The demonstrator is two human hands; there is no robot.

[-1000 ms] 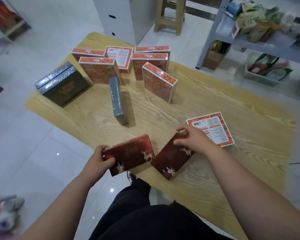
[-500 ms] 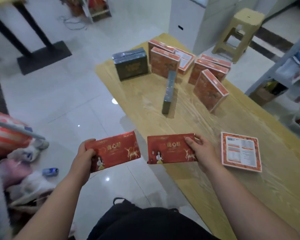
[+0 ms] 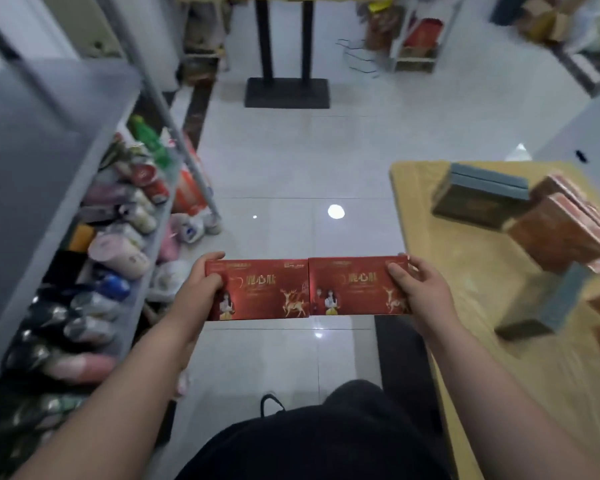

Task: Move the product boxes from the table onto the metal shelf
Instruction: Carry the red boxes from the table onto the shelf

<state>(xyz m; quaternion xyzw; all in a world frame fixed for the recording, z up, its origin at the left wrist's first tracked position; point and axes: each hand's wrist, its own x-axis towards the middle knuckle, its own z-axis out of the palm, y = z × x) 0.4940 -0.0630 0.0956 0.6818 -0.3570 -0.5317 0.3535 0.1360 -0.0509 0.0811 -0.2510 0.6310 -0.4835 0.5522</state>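
**Carried in mid-air, side by side**

White tiled floor (image 3: 291, 161) lies between a metal shelf (image 3: 49, 161), left, and a wooden table (image 3: 475, 299), right, bearing blurred, seemingly orange boxes (image 3: 561, 233). The left hand (image 3: 201, 289) grips the left red box (image 3: 264, 289), the right hand (image 3: 421, 292) the right red box (image 3: 354, 289). They meet end to end above the floor, long axes level, print upright.

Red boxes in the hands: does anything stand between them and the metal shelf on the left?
Nothing visible does. The left hand holds one red box and the right hand the other red box over open floor; the metal shelf stands to their left. Bottles crowd its lower tier.
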